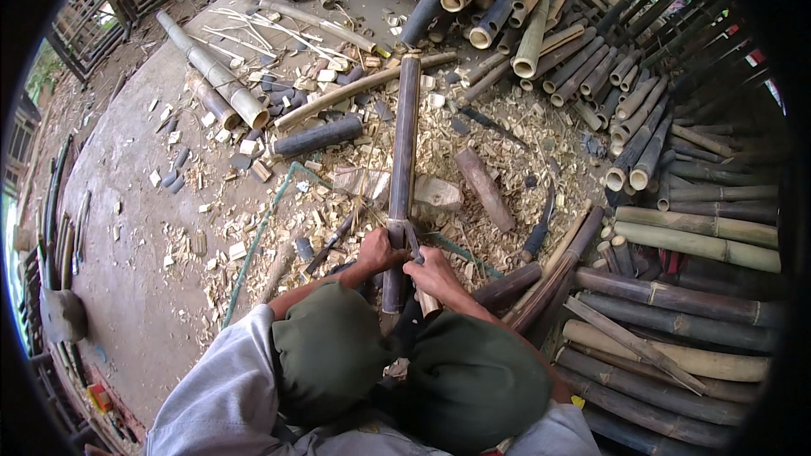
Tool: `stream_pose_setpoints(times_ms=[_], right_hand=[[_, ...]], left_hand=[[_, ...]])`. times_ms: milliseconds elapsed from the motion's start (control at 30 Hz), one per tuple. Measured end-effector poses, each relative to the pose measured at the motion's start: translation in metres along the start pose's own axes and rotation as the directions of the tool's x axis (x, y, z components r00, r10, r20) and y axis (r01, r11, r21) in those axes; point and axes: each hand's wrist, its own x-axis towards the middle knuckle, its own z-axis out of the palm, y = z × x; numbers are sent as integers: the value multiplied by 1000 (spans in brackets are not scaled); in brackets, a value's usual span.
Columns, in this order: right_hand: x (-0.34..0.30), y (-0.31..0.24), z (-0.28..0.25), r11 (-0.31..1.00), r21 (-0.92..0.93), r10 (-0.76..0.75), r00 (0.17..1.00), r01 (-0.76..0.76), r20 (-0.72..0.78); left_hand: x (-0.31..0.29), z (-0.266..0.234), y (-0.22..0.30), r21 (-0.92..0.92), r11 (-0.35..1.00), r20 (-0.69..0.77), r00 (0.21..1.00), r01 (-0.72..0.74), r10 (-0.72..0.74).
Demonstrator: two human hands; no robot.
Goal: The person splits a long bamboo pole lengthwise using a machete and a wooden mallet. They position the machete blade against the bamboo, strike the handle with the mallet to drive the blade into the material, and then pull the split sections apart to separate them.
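Note:
A long dark brown bamboo pole (405, 135) stretches away from between my knees, its near end by my hands. My left hand (378, 251) is closed round the pole's left side near that end. Close by on the right, my right hand (435, 274) is wrapped round a tool with a pale wooden handle (428, 301). A narrow dark part of this tool (412, 239) lies against the pole; its exact kind is hidden by my fingers. Beneath the pole rests a pale wooden block (438, 193), with a short brown log (486, 189) to its right.
Wood chips (507, 156) cover the ground around me. A dark-handled knife (538, 232) lies to the right, and another slim tool (330, 243) lies left of my hands. Stacked bamboo poles (697, 245) crowd the right side. Far left lie cut bamboo lengths (215, 72).

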Motion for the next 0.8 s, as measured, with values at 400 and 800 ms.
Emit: stream_pose_setpoints(times_ms=[400, 800], right_hand=[[29, -37, -42, 918, 195, 277, 909, -346, 311], [-36, -3, -11, 983, -146, -130, 986, 113, -108]], left_hand=[[-7, 3, -5, -38, 999, 13, 1000, -10, 10], [-14, -3, 4, -130, 992, 54, 998, -9, 16]])
